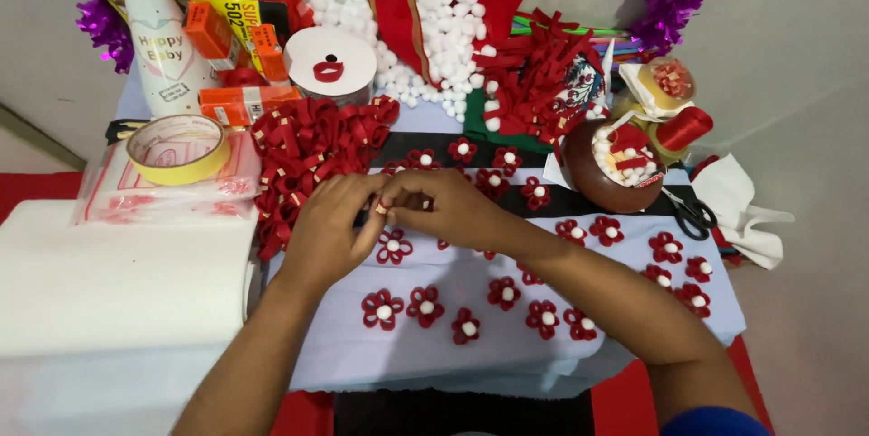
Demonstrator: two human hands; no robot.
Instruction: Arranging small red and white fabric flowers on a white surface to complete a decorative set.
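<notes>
My left hand (328, 232) and my right hand (448, 207) meet over the middle of a pale blue cloth (398, 354), and together they pinch a small red ribbon piece (384, 208) with a light tip between the fingertips. Several finished red ribbon flowers with white pompom centres (425, 306) lie spread on the cloth around and below my hands. A heap of red ribbon loops (308, 142) sits just beyond my left hand. White pompoms (434, 47) are piled at the back.
A yellow tape roll (176, 148) lies on a plastic bag at left, beside a white foam sheet (109, 282). A brown bowl (620, 169) of pieces, black scissors (692, 214), a red thread spool (683, 128) and white tissue (747, 214) stand at right. Orange glue boxes (244, 101), a party hat (163, 38) at back.
</notes>
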